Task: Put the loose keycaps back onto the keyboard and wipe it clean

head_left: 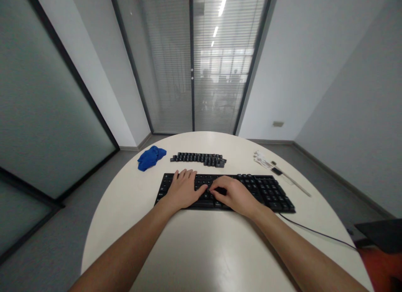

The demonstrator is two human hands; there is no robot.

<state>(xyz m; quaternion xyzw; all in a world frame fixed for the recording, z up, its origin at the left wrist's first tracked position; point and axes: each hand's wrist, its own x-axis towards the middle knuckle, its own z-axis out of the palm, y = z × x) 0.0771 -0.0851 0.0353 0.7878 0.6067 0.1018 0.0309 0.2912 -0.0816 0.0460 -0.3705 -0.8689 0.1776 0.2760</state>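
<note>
A black keyboard [282, 198] lies on the round white table [201, 250]. My left hand [184, 190] rests flat over its left part, fingers spread across the upper rows and thumb pointing right. Over the middle of the keyboard is my right hand [234, 195], its thumb and index finger pinched together near my left thumb; whatever is between the fingertips is too small to make out. Behind the keyboard, several loose black keycaps [198, 158] stand in rows. Parts of the board's middle show no keycaps.
A crumpled blue cloth [151, 158] lies at the back left of the table. At the back right are white cables [261, 158], a small black piece [277, 171] and a thin rod [297, 184]. The keyboard's black cable [317, 232] runs off the right edge.
</note>
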